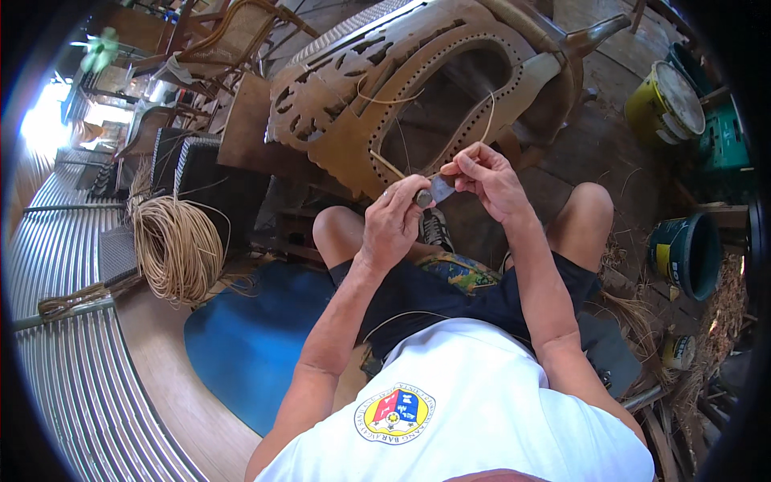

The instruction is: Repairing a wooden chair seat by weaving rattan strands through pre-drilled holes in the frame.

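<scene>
My left hand (391, 218) is closed around a knife, its round handle end (422, 198) showing at the fingers. The flat grey blade (442, 189) points toward my right hand (491, 178). My right thumb and fingers are pinched together by the blade, and a thin cane strand (491, 119) runs down to them. What lies between the fingertips is mostly hidden. A short pale stick (387, 164) juts out beyond my left fingers. Just past my hands lies a carved brown wooden chair frame (353, 132), with small holes lining its oval opening. Another loose strand (389, 102) curves over it.
A coil of cane (178, 249) hangs at the left beside corrugated metal sheeting (88, 361). A blue panel (257, 337) lies left of my legs. Yellow (662, 104) and dark green (687, 257) buckets stand at the right. Woven chairs (237, 40) crowd the far left.
</scene>
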Tool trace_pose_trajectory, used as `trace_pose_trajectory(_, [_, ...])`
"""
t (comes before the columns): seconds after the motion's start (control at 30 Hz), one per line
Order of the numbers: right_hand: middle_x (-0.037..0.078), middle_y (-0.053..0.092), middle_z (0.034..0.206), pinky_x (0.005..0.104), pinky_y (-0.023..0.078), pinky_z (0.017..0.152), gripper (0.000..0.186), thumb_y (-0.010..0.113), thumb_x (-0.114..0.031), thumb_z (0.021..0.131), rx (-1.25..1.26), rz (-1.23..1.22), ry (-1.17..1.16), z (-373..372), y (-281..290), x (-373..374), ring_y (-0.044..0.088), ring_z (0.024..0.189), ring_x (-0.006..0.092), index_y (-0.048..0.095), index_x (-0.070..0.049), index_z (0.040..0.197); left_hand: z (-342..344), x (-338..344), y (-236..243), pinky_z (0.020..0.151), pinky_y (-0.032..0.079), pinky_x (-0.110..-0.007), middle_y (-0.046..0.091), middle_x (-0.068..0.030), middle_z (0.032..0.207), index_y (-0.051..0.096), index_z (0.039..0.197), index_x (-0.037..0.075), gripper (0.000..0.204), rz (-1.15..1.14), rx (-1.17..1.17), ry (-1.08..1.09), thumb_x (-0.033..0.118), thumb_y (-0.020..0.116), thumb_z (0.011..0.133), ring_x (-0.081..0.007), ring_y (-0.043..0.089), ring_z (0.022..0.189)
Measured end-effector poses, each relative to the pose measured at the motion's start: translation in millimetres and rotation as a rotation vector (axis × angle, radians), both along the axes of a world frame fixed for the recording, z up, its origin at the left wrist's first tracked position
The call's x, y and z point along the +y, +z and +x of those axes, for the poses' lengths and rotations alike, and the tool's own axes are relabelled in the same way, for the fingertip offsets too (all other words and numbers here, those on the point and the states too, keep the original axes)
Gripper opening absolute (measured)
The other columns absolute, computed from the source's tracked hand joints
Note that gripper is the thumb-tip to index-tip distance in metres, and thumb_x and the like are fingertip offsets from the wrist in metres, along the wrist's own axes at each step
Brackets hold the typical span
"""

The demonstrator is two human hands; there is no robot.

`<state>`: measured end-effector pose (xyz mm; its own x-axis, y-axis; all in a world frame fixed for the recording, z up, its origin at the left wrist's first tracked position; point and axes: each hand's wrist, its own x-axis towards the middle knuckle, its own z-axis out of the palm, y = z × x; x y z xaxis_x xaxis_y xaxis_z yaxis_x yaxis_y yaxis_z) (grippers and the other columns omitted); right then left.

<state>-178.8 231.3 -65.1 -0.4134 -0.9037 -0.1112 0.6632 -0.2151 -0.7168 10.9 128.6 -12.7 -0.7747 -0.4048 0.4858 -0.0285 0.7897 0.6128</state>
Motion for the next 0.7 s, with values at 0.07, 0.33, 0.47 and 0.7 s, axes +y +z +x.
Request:
trace_pose_trajectory(0.07, [0.010, 0.074, 0.094, 0.0233, 0.055, 0.072, 0.012, 0.067, -0.019, 0.098, 0.101, 0.029, -0.054, -3, 5, 15, 0.066, 0.076, 0.0098, 0.066, -0.007, 0.096, 1, 3, 0, 0.079, 0.058, -0.034, 0.069, -0.0125, 0.112, 0.063, 0.118, 0.005, 0.030, 0.082, -0.010, -0.010, -0.003, 0.066, 0.089, -0.0284, 0.071, 0.095])
trace_pose_trajectory(0.33, [0.013, 0.072, 0.097, 0.0224, 0.045, 0.059, 0.004, 0.066, -0.009, 0.098, 0.128, -0.072, -0.830, -80, 26, 123, 0.057, 0.068, 0.0105, 0.067, -0.006, 0.096, 1, -1, -8, 0.098, 0.051, -0.038, 0.068, -0.0110, 0.118, 0.062, 0.126, 0.008, 0.044, -0.114, 0.040, 0.044, 0.014, 0.078, 0.086, -0.0290, 0.064, 0.114])
trace_pose_trajectory(0.47, [0.017, 0.071, 0.094, 0.0196, 0.040, 0.052, 0.029, 0.073, -0.005, 0.092, 0.209, -0.004, -1.248, -123, 40, 168, 0.054, 0.063, 0.0093, 0.056, -0.006, 0.116, 8, -1, -10, 0.111, 0.038, -0.043, 0.066, -0.0094, 0.125, 0.049, 0.143, 0.009, 0.077, -0.189, -0.085, 0.189, 0.030, 0.085, 0.078, -0.0309, 0.046, 0.136])
trace_pose_trajectory(0.7, [0.012, 0.074, 0.097, 0.0200, 0.047, 0.059, 0.031, 0.066, -0.011, 0.098, 0.628, 0.353, -1.493, -151, 49, 191, 0.058, 0.066, 0.0087, 0.062, -0.001, 0.127, -1, -14, -11, 0.106, 0.040, -0.042, 0.071, -0.0030, 0.114, 0.047, 0.144, 0.007, 0.076, -0.196, -0.156, 0.079, 0.024, 0.084, 0.080, -0.0293, 0.054, 0.126])
